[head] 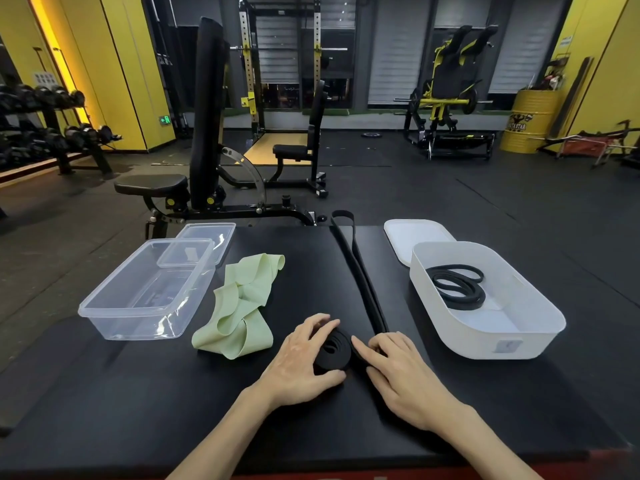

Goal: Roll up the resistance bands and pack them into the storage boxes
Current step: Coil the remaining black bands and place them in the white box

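A long black resistance band point(360, 271) lies on the black table, its far loop hanging past the back edge. Its near end is wound into a flat coil point(334, 349). My left hand point(301, 358) curls round that coil, thumb at its near side and fingers over its far side. My right hand point(398, 368) rests on the band just right of the coil, forefinger pointing at the roll. A pale green flat band point(242, 306) lies crumpled to the left. The white box point(491, 337) at the right holds a coiled black band point(457, 289). The clear box point(114, 317) at the left holds no band.
A clear lid point(204, 244) leans on the clear box's far end. A white lid point(412, 237) lies behind the white box. The black table point(138, 393) ends close to me. Behind it stand a gym bench point(204, 133), a dumbbell rack and machines.
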Action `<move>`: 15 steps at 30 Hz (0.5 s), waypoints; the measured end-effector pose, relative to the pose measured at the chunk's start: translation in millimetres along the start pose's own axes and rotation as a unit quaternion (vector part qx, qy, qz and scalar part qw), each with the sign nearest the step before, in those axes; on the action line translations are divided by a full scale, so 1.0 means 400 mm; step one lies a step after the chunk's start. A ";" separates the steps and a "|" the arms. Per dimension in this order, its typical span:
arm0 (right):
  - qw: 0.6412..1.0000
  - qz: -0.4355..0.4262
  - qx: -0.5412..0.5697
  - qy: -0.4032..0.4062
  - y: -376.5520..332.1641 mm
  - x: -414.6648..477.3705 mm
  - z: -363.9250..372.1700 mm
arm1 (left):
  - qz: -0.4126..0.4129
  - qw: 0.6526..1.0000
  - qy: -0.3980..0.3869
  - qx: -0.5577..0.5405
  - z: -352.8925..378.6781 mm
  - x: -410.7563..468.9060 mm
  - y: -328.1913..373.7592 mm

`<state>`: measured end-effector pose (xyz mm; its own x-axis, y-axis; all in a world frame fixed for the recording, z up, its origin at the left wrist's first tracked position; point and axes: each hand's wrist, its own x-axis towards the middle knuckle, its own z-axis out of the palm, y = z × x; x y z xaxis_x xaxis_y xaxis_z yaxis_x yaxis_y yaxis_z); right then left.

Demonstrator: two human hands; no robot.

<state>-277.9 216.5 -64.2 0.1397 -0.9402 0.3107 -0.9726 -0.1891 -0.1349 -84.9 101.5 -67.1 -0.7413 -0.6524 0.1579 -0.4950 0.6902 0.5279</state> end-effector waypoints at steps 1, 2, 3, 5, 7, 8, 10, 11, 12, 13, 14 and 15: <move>1.000 -0.009 -0.002 -0.004 0.003 0.002 -0.001 | 0.001 1.000 -0.006 -0.008 -0.002 0.000 -0.003; 1.000 -0.015 -0.001 -0.005 0.004 0.005 -0.001 | -0.001 1.000 -0.009 -0.014 -0.002 0.000 -0.004; 1.000 -0.015 0.004 0.002 0.004 0.006 -0.001 | -0.005 1.000 -0.008 -0.018 -0.001 -0.001 -0.002; 0.999 -0.004 0.019 0.040 0.001 0.008 0.002 | -0.014 1.000 0.007 -0.019 0.003 -0.004 0.006; 0.996 0.008 0.022 0.081 -0.002 0.005 0.007 | -0.022 0.999 0.031 -0.013 0.006 -0.006 0.014; 0.995 0.011 0.017 0.094 -0.004 0.003 0.009 | -0.026 0.999 0.043 -0.009 0.008 -0.006 0.017; 0.994 0.011 0.010 0.106 -0.008 0.000 0.011 | -0.035 0.998 0.059 -0.002 0.010 -0.005 0.020; 0.994 0.009 0.007 0.109 -0.009 0.001 0.012 | -0.037 0.997 0.064 0.004 0.011 -0.005 0.020; 0.994 0.005 0.000 0.111 -0.009 0.001 0.012 | -0.037 0.997 0.067 0.011 0.012 -0.005 0.021; 0.994 0.002 -0.007 0.112 -0.010 0.001 0.012 | -0.036 0.997 0.069 0.022 0.014 -0.006 0.021; 0.994 -0.001 -0.011 0.113 -0.010 0.001 0.012 | -0.035 0.996 0.070 0.035 0.016 -0.007 0.022; 0.993 -0.002 -0.013 0.113 -0.011 0.001 0.012 | -0.034 0.996 0.071 0.051 0.017 -0.008 0.024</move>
<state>-272.7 215.7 -67.9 0.1016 -0.8510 0.5152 -0.9771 -0.1827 -0.1091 -90.5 112.3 -68.3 -0.6369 -0.7307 0.2457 -0.5903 0.6672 0.4542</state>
